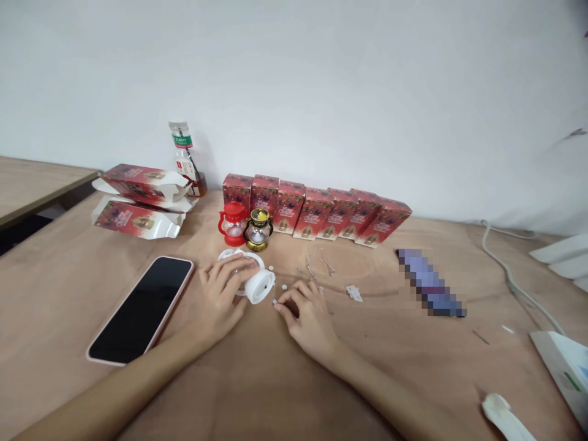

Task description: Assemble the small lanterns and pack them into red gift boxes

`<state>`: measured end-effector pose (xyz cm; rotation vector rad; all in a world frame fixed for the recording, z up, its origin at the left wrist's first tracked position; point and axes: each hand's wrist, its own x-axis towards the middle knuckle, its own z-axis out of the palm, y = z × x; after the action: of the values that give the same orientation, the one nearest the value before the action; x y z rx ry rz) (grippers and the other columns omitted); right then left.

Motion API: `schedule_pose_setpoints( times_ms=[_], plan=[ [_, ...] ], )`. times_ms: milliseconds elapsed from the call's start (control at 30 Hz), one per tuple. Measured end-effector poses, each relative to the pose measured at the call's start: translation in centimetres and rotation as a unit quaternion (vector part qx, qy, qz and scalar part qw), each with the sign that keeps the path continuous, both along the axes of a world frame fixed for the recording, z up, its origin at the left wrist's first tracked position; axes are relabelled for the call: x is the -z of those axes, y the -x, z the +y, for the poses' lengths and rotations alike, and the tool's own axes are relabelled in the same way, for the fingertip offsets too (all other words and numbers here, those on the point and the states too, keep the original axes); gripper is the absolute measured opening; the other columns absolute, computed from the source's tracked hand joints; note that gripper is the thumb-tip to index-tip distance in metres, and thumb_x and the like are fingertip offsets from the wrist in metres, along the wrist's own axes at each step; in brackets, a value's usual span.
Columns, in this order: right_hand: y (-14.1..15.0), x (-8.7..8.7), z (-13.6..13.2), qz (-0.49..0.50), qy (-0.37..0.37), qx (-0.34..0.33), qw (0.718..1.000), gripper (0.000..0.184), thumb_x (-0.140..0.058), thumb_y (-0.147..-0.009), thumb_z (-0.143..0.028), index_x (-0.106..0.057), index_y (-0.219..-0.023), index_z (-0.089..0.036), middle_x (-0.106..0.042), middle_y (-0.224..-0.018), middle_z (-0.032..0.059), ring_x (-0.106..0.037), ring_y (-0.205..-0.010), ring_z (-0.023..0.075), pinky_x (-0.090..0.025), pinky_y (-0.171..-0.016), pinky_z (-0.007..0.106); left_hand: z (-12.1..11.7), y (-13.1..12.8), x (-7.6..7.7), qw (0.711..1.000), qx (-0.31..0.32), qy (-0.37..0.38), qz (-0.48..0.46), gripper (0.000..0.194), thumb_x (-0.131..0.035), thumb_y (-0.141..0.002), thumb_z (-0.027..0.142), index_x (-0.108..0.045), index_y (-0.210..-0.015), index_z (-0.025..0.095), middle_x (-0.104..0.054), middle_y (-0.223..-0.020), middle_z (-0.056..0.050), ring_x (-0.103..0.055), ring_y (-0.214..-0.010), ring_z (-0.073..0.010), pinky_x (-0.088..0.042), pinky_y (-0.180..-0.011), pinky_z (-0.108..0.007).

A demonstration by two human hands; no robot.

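Observation:
My left hand (223, 294) is closed around a white toy lantern (261, 286) lying on its side, its round base turned toward my right hand. Between thumb and index finger, my right hand (309, 315) pinches a tiny pale piece (274, 302) too small to name, just beside the lantern's base. Small white discs (284, 286) lie on the table between the hands. Behind the white lantern stand a red lantern (233, 225) and a black-and-gold lantern (258, 231), both upright.
Several red printed boxes (313, 214) stand in a row along the wall. Opened boxes (138, 219) lie at left near a bottle (184, 153). A phone (142, 309) rests left of my arm. Thin metal bits (328, 266) and a white scrap (354, 293) lie at right, with a cable (505, 269) beyond.

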<state>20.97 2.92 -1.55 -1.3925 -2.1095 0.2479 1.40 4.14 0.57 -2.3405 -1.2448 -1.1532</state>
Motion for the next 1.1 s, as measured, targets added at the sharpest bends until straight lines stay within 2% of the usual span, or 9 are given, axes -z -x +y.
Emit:
schedule_pose_setpoints(
  times_ms=[133,233,367,700,1100],
  plan=[
    [0.0,0.0,0.0,-0.022,-0.005,-0.001,1.000,0.009,-0.062,-0.081,-0.018,-0.059,-0.073,-0.021,-0.060,-0.080,0.0021,-0.051,-0.081,0.0210,-0.035,-0.070,0.034,0.0,0.0,0.0,1.000,0.003,0.008,-0.002,0.034,-0.051,-0.080,0.006,-0.053,-0.109,0.024,-0.067,-0.109,-0.006,-0.059,-0.104,-0.0232,-0.034,-0.083,-0.037],
    [0.0,0.0,-0.2,-0.021,-0.009,0.008,1.000,0.005,-0.061,-0.081,-0.017,-0.059,-0.079,-0.022,-0.059,-0.084,0.0030,-0.049,-0.083,0.0219,-0.035,-0.072,0.035,0.0,0.0,0.1,1.000,0.003,0.007,-0.005,0.034,-0.051,-0.080,0.007,-0.053,-0.110,0.024,-0.067,-0.109,-0.006,-0.059,-0.105,-0.0233,-0.034,-0.084,-0.037],
    [0.1,-0.2,-0.3,-0.041,-0.017,-0.001,0.999,0.008,-0.057,-0.082,-0.017,-0.060,-0.086,-0.024,-0.057,-0.089,0.0038,-0.048,-0.085,0.0221,-0.034,-0.073,0.035,0.0,0.0,0.1,1.000,-0.001,0.004,-0.006,0.036,-0.052,-0.079,0.007,-0.054,-0.110,0.025,-0.067,-0.109,-0.005,-0.059,-0.104,-0.0233,-0.034,-0.084,-0.037],
    [-0.2,-0.8,0.5,-0.070,0.015,-0.012,0.997,0.009,-0.061,-0.077,-0.018,-0.059,-0.084,-0.023,-0.052,-0.095,0.0056,-0.046,-0.091,0.0247,-0.031,-0.072,0.034,0.0,0.1,-0.1,1.000,0.002,0.007,0.000,0.038,-0.052,-0.077,0.006,-0.054,-0.110,0.025,-0.067,-0.109,-0.005,-0.060,-0.104,-0.0233,-0.035,-0.083,-0.037],
    [-0.3,-0.4,0.8,-0.070,0.019,-0.014,0.997,0.010,-0.065,-0.074,-0.021,-0.058,-0.081,-0.021,-0.053,-0.095,0.0066,-0.047,-0.092,0.0257,-0.033,-0.075,0.036,0.1,-0.1,0.0,1.000,0.003,0.002,-0.010,0.040,-0.050,-0.076,0.004,-0.053,-0.111,0.026,-0.068,-0.108,-0.005,-0.060,-0.104,-0.0231,-0.036,-0.083,-0.038]
  ],
)
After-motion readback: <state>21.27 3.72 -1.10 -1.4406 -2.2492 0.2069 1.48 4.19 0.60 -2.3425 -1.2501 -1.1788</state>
